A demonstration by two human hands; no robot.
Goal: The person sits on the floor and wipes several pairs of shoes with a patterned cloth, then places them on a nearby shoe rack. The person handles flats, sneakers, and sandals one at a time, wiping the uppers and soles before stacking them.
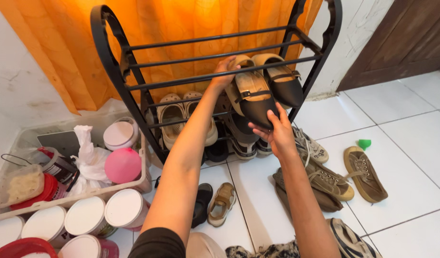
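An orange curtain [148,43] is hanging behind everything, filling the top of the view, with a dark wooden door [401,43] standing to the right and white floor tiles [411,138] spreading below.

A black rack [122,71] with bar shelves is standing against the curtain. Its top shelf is carrying a pair of black shoes with tan insoles and buckled straps, toes pointing toward the camera. Beige clogs [174,117] and dark sneakers [241,138] are sitting on the lower bars.

Left of the rack, a grey bin [24,138] is holding white-lidded jars [119,134], a pink ball [123,165] and a white bag [88,155]. More white-lidded tubs [124,208] are lying in front of it.

On the floor right of the rack, olive sneakers [325,179] are lying in a loose heap, and one more olive sneaker [364,173] is lying apart, near a small green cap [364,143]. A small tan sandal [222,203] is resting between the arms.

The left hand [225,71] is reaching to the heel of the left black shoe [251,95], fingers curled over its back edge at the front bar. The right hand [276,134] is pressing open fingers flat under that shoe's toe, thumb on its side, supporting it from below. The right black shoe [282,79] is lying just beside, touching it, untouched by either hand.
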